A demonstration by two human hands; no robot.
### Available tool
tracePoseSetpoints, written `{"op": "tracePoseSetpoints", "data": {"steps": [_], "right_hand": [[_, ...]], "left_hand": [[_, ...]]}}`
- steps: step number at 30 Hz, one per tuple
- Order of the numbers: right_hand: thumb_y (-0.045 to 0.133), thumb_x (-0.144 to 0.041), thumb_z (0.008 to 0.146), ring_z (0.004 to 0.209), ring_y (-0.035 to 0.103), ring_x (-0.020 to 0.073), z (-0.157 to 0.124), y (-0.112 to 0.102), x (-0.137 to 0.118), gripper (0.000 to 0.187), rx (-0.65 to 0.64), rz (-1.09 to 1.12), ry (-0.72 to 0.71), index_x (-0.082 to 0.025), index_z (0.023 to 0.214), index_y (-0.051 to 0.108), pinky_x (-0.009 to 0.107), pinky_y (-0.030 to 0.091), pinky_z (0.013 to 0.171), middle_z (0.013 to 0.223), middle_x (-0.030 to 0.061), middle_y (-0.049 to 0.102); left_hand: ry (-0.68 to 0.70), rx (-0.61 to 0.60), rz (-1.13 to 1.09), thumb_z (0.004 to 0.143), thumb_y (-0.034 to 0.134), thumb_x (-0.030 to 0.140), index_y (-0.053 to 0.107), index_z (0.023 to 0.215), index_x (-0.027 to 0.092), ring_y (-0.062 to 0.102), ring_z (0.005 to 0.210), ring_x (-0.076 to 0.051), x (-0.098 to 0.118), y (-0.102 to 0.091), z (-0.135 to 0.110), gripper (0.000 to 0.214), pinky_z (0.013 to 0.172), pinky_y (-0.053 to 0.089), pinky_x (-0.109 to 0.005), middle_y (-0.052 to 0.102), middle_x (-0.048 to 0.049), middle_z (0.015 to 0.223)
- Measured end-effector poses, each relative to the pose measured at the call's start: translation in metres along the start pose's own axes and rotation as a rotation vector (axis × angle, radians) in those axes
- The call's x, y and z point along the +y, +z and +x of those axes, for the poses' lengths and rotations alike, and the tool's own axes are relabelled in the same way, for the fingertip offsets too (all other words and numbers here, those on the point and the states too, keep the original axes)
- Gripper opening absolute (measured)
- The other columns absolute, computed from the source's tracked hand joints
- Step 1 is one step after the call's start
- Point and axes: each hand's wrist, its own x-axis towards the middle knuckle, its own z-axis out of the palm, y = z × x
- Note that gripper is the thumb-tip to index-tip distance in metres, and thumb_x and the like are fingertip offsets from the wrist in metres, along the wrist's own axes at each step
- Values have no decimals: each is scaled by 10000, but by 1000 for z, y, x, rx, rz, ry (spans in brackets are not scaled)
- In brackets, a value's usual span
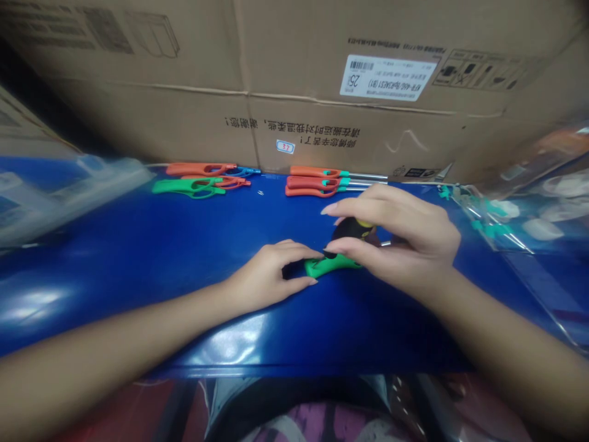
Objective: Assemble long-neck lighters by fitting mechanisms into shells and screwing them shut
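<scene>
A green gas lighter lies on the blue table top in front of me, with a bit of its metal tube showing beyond my right hand. My left hand pinches the lighter's left end between thumb and fingers. Above the lighter, my right hand grips a black and yellow screwdriver by its thick handle. The screwdriver leans down toward the lighter's handle near my left fingertips. Whether its tip touches the lighter is too small to tell.
Orange and red lighters with metal tubes lie at the back middle. Left of them are green and orange lighter bodies without visible metal tubes. A large cardboard box stands behind. Clear bags of small parts sit right; a translucent tray left.
</scene>
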Motion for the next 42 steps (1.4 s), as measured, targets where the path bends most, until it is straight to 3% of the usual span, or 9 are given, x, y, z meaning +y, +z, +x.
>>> {"op": "tracePoseSetpoints", "data": {"steps": [6, 12, 17, 19, 23, 28, 33, 38, 42], "right_hand": [[463, -203, 1025, 803, 697, 138, -1, -1, -3, 343, -157, 226, 124, -214, 1319, 639, 301, 605, 726, 1110, 60, 741], [726, -226, 881, 757, 661, 165, -2, 4, 6, 204, 98, -12, -20, -227, 1083, 752, 306, 583, 695, 878, 48, 725], [422, -205, 1036, 662, 639, 96, -5, 2, 9, 415, -170, 231, 165, -270, 1432, 526, 268, 580, 594, 1217, 66, 672], [477, -230, 1026, 626, 616, 88, -5, 3, 10, 361, -161, 265, 176, -262, 1370, 579, 255, 563, 568, 1125, 47, 690], [709, -269, 901, 760, 644, 155, -4, 4, 13, 253, 34, -50, -34, -247, 1153, 723, 301, 572, 686, 939, 47, 700], [411, -219, 1037, 842, 674, 149, -3, 1, 12, 419, -162, 99, 94, -274, 1433, 538, 315, 590, 728, 1165, 64, 690], [693, -298, 912, 822, 670, 181, -2, 0, 9, 221, -29, 13, 14, -232, 1119, 730, 326, 586, 723, 938, 43, 719], [483, -189, 1001, 959, 678, 179, -2, 2, 5, 439, -125, 48, 39, -239, 1434, 537, 319, 597, 760, 1257, 85, 678], [615, -223, 952, 758, 645, 139, -2, 2, 4, 310, -100, 107, 89, -223, 1258, 666, 270, 564, 630, 1007, 36, 720]], "left_hand": [[-48, -24, 2, 857, 760, 225, 692, 1181, 192, 687, 1083, -219, 3, -1, 0, 332, 974, 545, -357, 743, -64, 1152], [-12, -6, 0, 858, 763, 224, 682, 1206, 180, 685, 1079, -195, 0, 0, 0, 360, 975, 540, -322, 741, -62, 1153], [-24, -14, -1, 854, 767, 217, 688, 1211, 169, 687, 1064, -197, 1, 0, 0, 368, 973, 542, -327, 748, -66, 1136], [-21, -13, -1, 857, 763, 213, 688, 1210, 172, 687, 1069, -199, 1, 0, 0, 363, 976, 543, -333, 748, -67, 1141], [4, 4, -3, 854, 769, 225, 683, 1204, 167, 687, 1082, -204, 0, 1, -1, 365, 975, 544, -339, 744, -72, 1160], [-14, -15, -9, 860, 761, 221, 680, 1216, 179, 685, 1078, -206, 0, 0, 0, 367, 975, 546, -351, 748, -64, 1154], [-7, 3, -5, 851, 771, 229, 682, 1203, 190, 684, 1100, -214, 0, 0, -1, 365, 986, 543, -352, 744, -68, 1161], [-25, -18, 3, 862, 758, 228, 680, 1228, 200, 686, 1082, -205, 0, 0, -1, 375, 980, 542, -342, 743, -61, 1161], [-14, -4, -5, 853, 769, 230, 685, 1210, 180, 688, 1073, -205, 0, 1, 0, 371, 966, 544, -335, 747, -65, 1143]]}}
